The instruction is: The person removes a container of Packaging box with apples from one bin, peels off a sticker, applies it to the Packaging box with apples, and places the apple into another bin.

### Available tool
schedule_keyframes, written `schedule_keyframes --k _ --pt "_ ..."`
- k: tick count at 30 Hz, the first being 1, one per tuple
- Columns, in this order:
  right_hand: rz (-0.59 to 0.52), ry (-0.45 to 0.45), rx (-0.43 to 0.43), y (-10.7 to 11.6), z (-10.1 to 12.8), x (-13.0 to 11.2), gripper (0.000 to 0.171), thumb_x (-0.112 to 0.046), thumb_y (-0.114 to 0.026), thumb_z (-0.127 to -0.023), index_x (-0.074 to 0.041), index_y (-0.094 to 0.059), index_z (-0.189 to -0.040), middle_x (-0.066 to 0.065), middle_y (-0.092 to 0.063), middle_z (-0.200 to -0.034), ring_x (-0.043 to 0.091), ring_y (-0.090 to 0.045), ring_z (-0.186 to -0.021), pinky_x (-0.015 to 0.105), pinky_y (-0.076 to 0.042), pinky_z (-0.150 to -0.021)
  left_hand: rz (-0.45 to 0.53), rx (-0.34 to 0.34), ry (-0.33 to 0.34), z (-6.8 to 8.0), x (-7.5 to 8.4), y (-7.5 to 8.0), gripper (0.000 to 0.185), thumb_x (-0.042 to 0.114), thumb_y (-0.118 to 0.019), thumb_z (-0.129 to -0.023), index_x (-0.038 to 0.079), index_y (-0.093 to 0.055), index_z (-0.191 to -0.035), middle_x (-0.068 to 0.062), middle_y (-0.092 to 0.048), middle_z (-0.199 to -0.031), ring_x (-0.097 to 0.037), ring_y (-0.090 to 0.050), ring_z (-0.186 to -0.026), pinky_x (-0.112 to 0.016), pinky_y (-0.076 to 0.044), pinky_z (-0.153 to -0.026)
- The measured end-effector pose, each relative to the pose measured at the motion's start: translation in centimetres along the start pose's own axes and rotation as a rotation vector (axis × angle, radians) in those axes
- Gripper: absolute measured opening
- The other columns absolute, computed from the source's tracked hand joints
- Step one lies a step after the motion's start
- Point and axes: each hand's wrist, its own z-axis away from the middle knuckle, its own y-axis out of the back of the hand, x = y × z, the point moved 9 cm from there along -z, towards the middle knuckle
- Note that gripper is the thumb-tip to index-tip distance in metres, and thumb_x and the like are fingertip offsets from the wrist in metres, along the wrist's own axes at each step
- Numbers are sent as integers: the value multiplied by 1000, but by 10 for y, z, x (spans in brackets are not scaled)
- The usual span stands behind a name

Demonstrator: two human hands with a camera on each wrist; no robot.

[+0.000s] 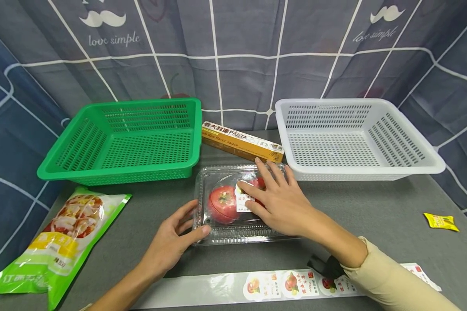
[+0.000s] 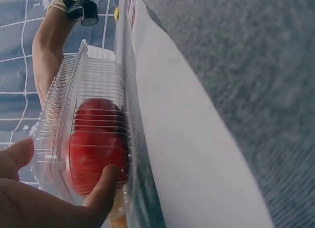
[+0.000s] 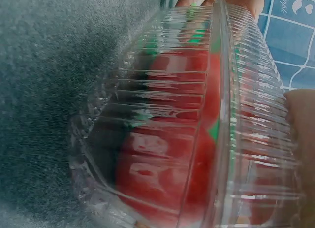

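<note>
A clear box [image 1: 233, 206] of tomatoes [image 1: 222, 203] sits closed on a grey worktop [image 1: 373, 207], just in front of a green basket [image 1: 128, 140], a white basket [image 1: 354, 138] and a pasta carton [image 1: 242, 141] between them. The right hand [image 1: 278, 196] lies flat on the lid, fingers [image 1: 253, 190] straight and spread, pressing a white label [image 1: 244, 201] onto the plastic. The left hand [image 1: 171, 239] steadies the box's near left corner, fingers loosely apart, thumb tip touching the rim; it pinches nothing. A strip of fruit stickers [image 1: 284, 283] lies along the worktop's near edge, under the right sleeve. A green snack bag [image 1: 62, 242] lies at far left and a small yellow sachet [image 1: 440, 221] at far right. To do this well, the label probably wants smoothing from its middle outward with light pressure, since the thin lid may flex, while the left hand keeps the box from sliding.
</note>
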Motion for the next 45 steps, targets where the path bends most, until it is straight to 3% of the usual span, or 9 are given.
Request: schedule_keyframes --k 4,11,16,20,23,32,41,45 --pt "-11 0 -17 -1 -2 -1 48 -48 -38 -104 -35 -42 -150 13 -2 -164 39 -5 -147 66 2 -111 5 -2 -5 0 0 0 71 14 -75 -88 6 -40 -149 -19 -47 -145 -32 -52 -126 -27 -50 -88" --pt "-65 123 20 4 -1 -8 38 -47 -48 -102 -40 -56 -139 10 -13 -163 36 -7 -148 71 8 -106 -35 1 5 -1 -1 1 73 19 -75 -88 7 -38 -150 -18 -43 -148 -34 -48 -130 -33 -48 -94" --pt "-52 76 42 3 -1 -5 45 -54 -46 -101 -38 -54 -142 12 -14 -163 37 -9 -147 70 5 -108 -22 2 10 -2 -2 -1 73 17 -75 -88 7 -38 -150 -17 -43 -148 -33 -49 -129 -31 -49 -92" --pt "-5 16 55 0 -2 -3 54 -56 -42 -101 -29 -47 -148 12 -11 -164 37 -8 -147 70 0 -109 -18 8 6 -2 -1 -1 72 16 -75 -89 7 -39 -150 -17 -44 -147 -31 -50 -128 -28 -49 -90" --pt "-9 -1 79 0 -3 -2 55 -54 -45 -101 -23 -51 -146 10 -13 -163 36 -10 -147 70 -2 -109 -14 7 7 -2 -1 -1 72 16 -75 -89 7 -38 -150 -18 -44 -147 -31 -50 -128 -28 -49 -90" --pt "-88 32 240 11 0 -1 41 -44 -55 -98 -15 -72 -121 11 -41 -152 31 -32 -140 70 -11 -109 -14 4 16 -3 -2 -1 73 15 -75 -89 6 -37 -150 -18 -42 -149 -32 -50 -129 -29 -50 -90" --pt "-216 53 432 27 9 4 22 -27 -66 -92 -11 -81 -90 13 -61 -131 29 -51 -125 66 -20 -109 -9 3 27 -3 0 -2 73 18 -75 -88 9 -38 -150 -15 -40 -151 -32 -49 -130 -28 -51 -86" --pt "-296 47 475 31 14 10 20 -21 -67 -90 -7 -80 -87 13 -63 -128 30 -53 -123 60 -22 -111 -4 8 27 -2 1 -3 72 16 -75 -88 8 -38 -150 -15 -41 -150 -32 -49 -129 -28 -51 -86"
